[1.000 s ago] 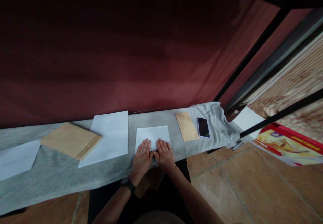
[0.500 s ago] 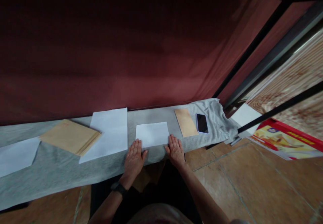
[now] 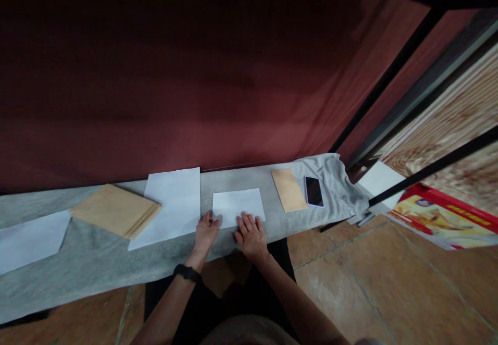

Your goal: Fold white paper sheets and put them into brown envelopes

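Note:
A small white sheet of paper [image 3: 238, 202], perhaps folded, lies on the grey cloth in front of me. At its near left corner my left hand [image 3: 207, 232] has its fingers bent and closed on the paper's edge. My right hand [image 3: 252, 237] rests flat on the near edge, right of the middle, fingers outstretched and slightly apart. Left of the small sheet is a larger white sheet [image 3: 177, 199]. A stack of brown envelopes [image 3: 112, 210] partly overlaps that larger sheet. To the right lies a single brown envelope [image 3: 288, 190].
A phone [image 3: 313, 191] lies beyond the single envelope, near bunched grey cloth [image 3: 340, 187]. More white paper [image 3: 33, 241] is at the far left. A red wall [image 3: 194, 137] rises behind the narrow bench. A red and yellow box [image 3: 447, 218] stands at right, behind black bars.
My left hand has gone from lying flat to closing at the paper's near left corner. The right hand has slid left from the right corner along the near edge.

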Available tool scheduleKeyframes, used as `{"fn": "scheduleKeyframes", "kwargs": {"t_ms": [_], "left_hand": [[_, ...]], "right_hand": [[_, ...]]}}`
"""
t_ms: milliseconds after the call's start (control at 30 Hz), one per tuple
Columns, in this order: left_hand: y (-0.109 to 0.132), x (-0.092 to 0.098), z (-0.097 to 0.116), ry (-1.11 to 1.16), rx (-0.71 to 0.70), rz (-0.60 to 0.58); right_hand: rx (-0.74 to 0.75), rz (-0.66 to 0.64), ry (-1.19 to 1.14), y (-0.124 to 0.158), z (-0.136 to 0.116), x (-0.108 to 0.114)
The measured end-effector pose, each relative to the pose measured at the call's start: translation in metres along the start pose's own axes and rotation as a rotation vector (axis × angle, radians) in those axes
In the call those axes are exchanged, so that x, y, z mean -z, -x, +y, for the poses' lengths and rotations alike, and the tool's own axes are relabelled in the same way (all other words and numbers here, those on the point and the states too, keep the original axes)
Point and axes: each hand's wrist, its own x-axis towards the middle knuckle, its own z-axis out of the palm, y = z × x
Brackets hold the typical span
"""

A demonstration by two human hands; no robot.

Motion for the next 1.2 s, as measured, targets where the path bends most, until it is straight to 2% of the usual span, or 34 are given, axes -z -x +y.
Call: {"fn": "scheduleKeyframes", "kwargs": {"t_ms": [100,233,367,467,567,667,700,767,867,933,1033,1100,1200], "left_hand": [[-0.003,0.002,0.006,0.125,0.111,-0.014],[0.0,0.009,0.016,0.302,0.192,-0.024],[0.009,0.02,0.032,0.455,0.212,-0.039],[0.016,0.029,0.055,0.56,0.158,-0.101],[0.019,0.037,0.079,0.758,0.07,-0.154],[0.02,0.04,0.089,0.871,0.086,-0.073],[0.021,0.039,0.088,0.868,0.121,-0.064],[0.024,0.033,0.08,0.843,0.191,-0.121],[0.031,0.015,0.064,0.847,0.191,-0.261],[0.032,0.003,0.055,0.817,0.124,-0.252],[0.024,-0.007,0.045,0.727,0.038,-0.163],[0.014,-0.007,0.04,0.613,0.021,-0.115],[0.001,-0.001,0.032,0.31,-0.013,-0.07]], "right_hand": [[0.004,0.0,0.005,0.0,0.002,0.002],[-0.019,-0.015,-0.021,-0.003,0.0,0.004],[-0.09,-0.008,-0.123,-0.014,-0.008,0.008],[-0.126,0.011,-0.233,-0.028,-0.016,0.018],[-0.225,0.079,-0.504,-0.048,-0.023,0.037],[-0.374,0.208,-0.973,-0.067,-0.026,0.058],[-0.411,0.244,-1.125,-0.071,-0.025,0.064],[-0.462,0.294,-1.359,-0.075,-0.022,0.07],[-0.552,0.324,-1.496,-0.071,-0.014,0.063],[-0.658,0.315,-1.495,-0.063,-0.008,0.05],[-0.803,0.326,-1.432,-0.052,0.006,0.028],[-0.841,0.353,-1.385,-0.046,0.017,0.018],[-0.871,0.398,-1.326,-0.038,0.035,0.014]]}}
